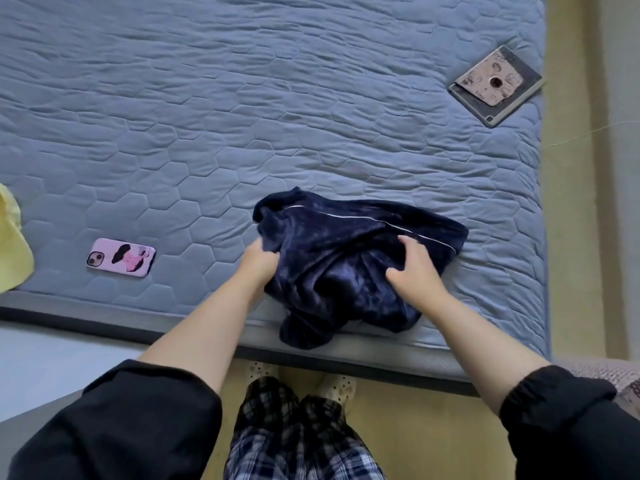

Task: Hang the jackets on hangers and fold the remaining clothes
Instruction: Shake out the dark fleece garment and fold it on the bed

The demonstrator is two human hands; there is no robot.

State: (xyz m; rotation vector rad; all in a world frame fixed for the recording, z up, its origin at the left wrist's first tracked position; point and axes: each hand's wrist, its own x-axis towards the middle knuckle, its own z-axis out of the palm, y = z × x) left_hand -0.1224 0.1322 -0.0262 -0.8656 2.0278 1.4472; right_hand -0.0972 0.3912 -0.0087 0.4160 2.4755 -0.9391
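Navy garment (341,252) overhangs mattress (277,133) edge; left hand (259,261), right hand (417,268) gripping.

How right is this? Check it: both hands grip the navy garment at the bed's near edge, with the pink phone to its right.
One mistake: the head view shows the pink phone left of the navy garment, not right. The left hand and right hand do grip it at the near edge of the bed.

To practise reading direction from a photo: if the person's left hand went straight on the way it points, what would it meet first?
The navy garment: the left hand grips its edge and points up-right into its folds. Beyond them probably only bare mattress cover, though depth is unclear.
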